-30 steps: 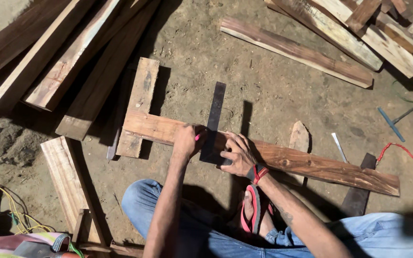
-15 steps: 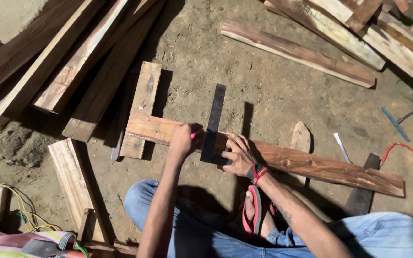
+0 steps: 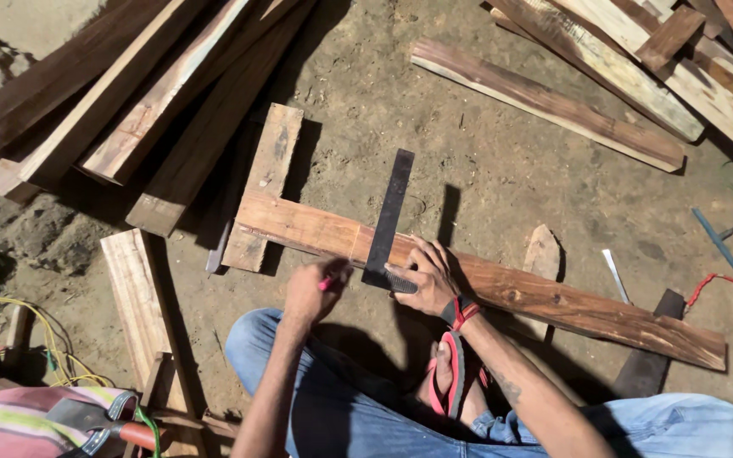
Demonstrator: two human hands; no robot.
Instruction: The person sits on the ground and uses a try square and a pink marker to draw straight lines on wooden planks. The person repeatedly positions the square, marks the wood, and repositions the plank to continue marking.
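At centre, the left hand (image 3: 314,288) pinches a red pencil (image 3: 326,283) against a reddish plank (image 3: 502,293). At its 3 o'clock, the right hand (image 3: 424,278), fingers spread, presses a black try square (image 3: 386,222) flat across that plank.

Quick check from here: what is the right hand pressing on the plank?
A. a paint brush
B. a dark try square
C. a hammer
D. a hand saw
B: the right hand lies flat on the stock of a dark try square, whose blade runs across the plank, while the left hand holds a red pencil beside it.
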